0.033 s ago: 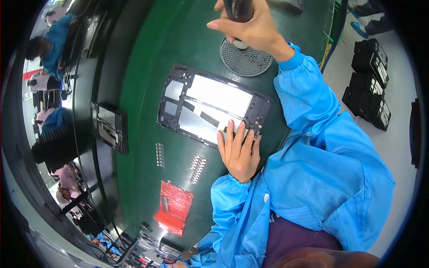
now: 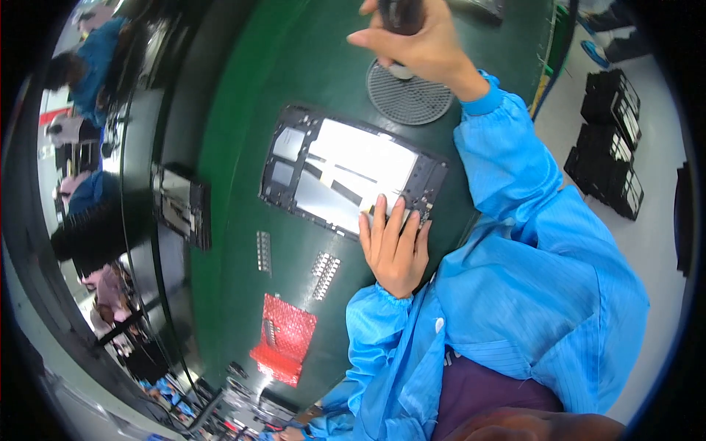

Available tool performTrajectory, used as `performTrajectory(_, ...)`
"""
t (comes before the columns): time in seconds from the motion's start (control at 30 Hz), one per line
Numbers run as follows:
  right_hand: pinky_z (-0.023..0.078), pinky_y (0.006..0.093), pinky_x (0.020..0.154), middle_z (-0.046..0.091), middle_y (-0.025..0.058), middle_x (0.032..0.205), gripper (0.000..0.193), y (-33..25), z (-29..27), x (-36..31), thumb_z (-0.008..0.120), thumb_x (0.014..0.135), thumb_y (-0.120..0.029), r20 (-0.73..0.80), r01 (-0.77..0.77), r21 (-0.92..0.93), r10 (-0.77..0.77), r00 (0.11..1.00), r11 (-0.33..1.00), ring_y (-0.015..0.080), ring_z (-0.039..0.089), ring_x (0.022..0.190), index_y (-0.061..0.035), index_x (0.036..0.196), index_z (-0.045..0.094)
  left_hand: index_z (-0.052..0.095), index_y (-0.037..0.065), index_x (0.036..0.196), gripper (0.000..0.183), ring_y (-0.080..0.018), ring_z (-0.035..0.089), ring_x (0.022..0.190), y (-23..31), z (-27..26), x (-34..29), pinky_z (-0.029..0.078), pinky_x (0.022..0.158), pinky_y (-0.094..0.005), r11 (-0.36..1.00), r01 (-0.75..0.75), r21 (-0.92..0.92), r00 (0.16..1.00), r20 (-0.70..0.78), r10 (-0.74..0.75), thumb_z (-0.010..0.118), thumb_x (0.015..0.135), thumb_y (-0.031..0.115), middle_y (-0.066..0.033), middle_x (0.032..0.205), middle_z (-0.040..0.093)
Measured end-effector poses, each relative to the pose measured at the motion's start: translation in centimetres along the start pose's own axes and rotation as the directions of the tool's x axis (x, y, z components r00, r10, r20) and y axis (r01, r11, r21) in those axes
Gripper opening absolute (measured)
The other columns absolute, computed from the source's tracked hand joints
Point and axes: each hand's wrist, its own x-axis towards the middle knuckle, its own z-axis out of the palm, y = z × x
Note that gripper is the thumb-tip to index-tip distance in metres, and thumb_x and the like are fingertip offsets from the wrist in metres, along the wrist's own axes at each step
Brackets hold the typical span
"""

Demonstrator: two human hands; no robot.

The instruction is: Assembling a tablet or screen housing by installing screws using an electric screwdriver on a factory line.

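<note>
A dark tablet-like device [image 2: 358, 145] lies open on the green bench, with silvery-white battery panels and dark strips inside. My left hand [image 2: 395, 250] rests flat on its near right corner, fingers stretched out over the parts there. My right hand [image 2: 434, 48] is wrapped round a black cylindrical tool [image 2: 401, 15], which looks like an electric screwdriver. The tool is held upright over a round grey perforated tray [image 2: 410, 99]; its tip is hidden, and I cannot tell whether it touches the tray.
Two strips of small metal parts [image 2: 325, 275] [image 2: 263, 252] and a red bubble-wrap pouch [image 2: 287, 334] lie on the bench to the left. Another opened device [image 2: 182, 206] sits at the far left edge. Stacks of black frames [image 2: 607, 169] stand on the floor at right. Other people work across the line.
The whole view has shifted slightly. Both hands keep their places over the device and the round tray.
</note>
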Motion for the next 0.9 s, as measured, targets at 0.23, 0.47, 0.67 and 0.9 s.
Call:
performTrajectory(0.23, 0.038, 0.0222, 0.04, 0.051, 0.0037, 0.058, 0.033, -2.0, 0.6, -1.1, 0.066, 0.073, 0.0, -0.167, 0.228, -0.186, -0.26, 0.951, 0.956, 0.0113, 0.048, 0.043, -0.0008, 0.1, 0.047, 0.065, 0.003, 0.093, 0.035, -0.0345, 0.056, 0.106, -1.0, -3.5, -0.6, 0.041, 0.09, -0.0487, 0.993, -0.008, -0.121, 0.999, -0.036, 0.003, 0.079, 0.061, 0.012, -0.0134, 0.106, 0.062)
performTrajectory(0.47, 0.042, 0.027, 0.051, 0.051, 0.0045, 0.061, 0.03, -0.7, 0.7, -0.7, 0.065, 0.075, 0.001, -0.025, 0.291, -0.068, -0.293, 0.956, 0.954, 0.0131, 0.051, 0.05, 0.0015, 0.101, 0.049, 0.065, 0.0, 0.093, 0.021, -0.0137, 0.057, 0.061, -6.1, -9.5, -5.7, 0.044, 0.053, -0.024, 0.758, 0.652, -0.019, 0.734, -0.237, -0.637, 0.071, 0.073, 0.002, -0.01, 0.083, 0.061)
performTrajectory(0.67, 0.045, 0.0329, 0.056, 0.054, 0.0074, 0.066, 0.029, 0.1, -0.5, -1.1, 0.066, 0.077, 0.003, 0.058, 0.27, -0.024, -0.269, 0.961, 0.962, 0.0163, 0.053, 0.055, 0.0049, 0.103, 0.051, 0.063, -0.004, 0.089, 0.03, -0.0136, 0.054, 0.057, -8.1, -11.1, -5.5, 0.044, 0.051, -0.0263, 0.725, 0.687, -0.055, 0.726, -0.001, -0.688, 0.078, 0.065, 0.005, -0.0105, 0.08, 0.059)
performTrajectory(0.9, 0.046, 0.0363, 0.055, 0.055, 0.0088, 0.067, 0.029, -0.7, 0.0, -1.3, 0.065, 0.078, 0.003, 0.132, 0.343, 0.027, -0.343, 0.93, 0.939, 0.0173, 0.053, 0.055, 0.0045, 0.104, 0.052, 0.06, -0.005, 0.086, 0.022, -0.01, 0.058, 0.065, -9.8, -12.3, -4.8, 0.05, 0.062, -0.021, 0.346, 0.621, -0.703, 0.637, 0.196, -0.746, 0.071, 0.067, -0.011, -0.0042, 0.076, 0.062)
